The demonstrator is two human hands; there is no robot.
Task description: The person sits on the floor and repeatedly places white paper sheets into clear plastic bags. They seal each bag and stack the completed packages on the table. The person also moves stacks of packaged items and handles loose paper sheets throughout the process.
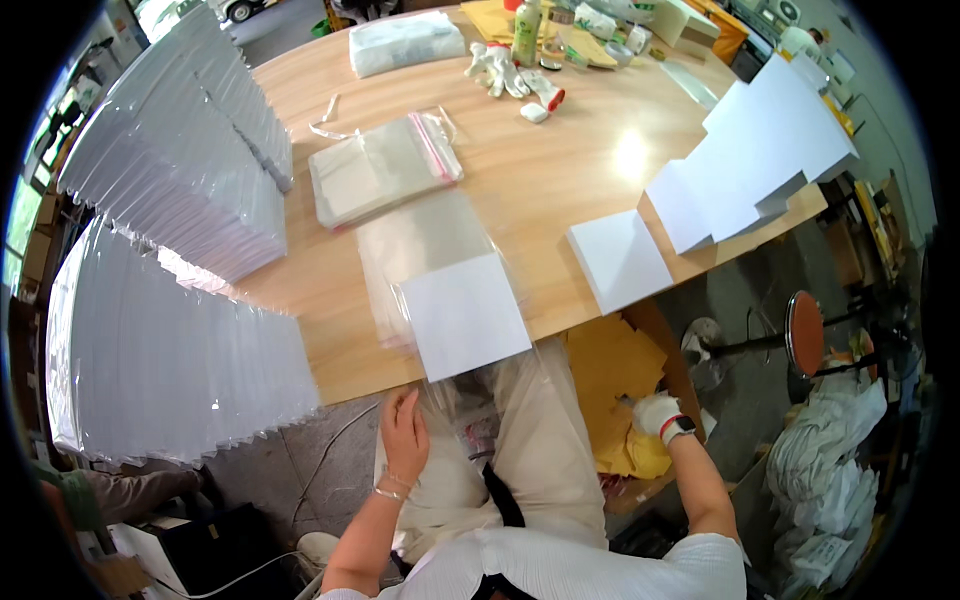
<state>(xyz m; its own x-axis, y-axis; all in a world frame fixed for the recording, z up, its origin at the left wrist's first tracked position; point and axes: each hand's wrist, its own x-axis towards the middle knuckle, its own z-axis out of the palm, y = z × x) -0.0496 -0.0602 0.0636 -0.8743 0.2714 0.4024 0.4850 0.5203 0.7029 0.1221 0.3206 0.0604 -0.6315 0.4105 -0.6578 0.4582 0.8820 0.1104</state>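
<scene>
My bare left hand [404, 430] hangs just below the table's front edge, fingers stretched out and nothing in them. A white glove covers my right hand [656, 418], which is over an open cardboard box [680, 370] of crumpled yellow paper [615, 365] beside my right leg. Its fingers look curled, with a small greyish thing at their tips that I cannot make out. In front of me a stack of white sheets [467, 315] overlaps the table edge. It lies partly on a clear plastic bag [425, 235]. Behind that is a pile of clear bags [375, 170] with a pinkish strip.
Tall piles of plastic-wrapped white packs [180, 330] stand on the left. At right are a small white paper stack [620, 260] and larger stepped stacks [750, 150]. Gloves [495, 70] and a bottle [526, 35] lie farther back. A round stool [804, 333] is at right.
</scene>
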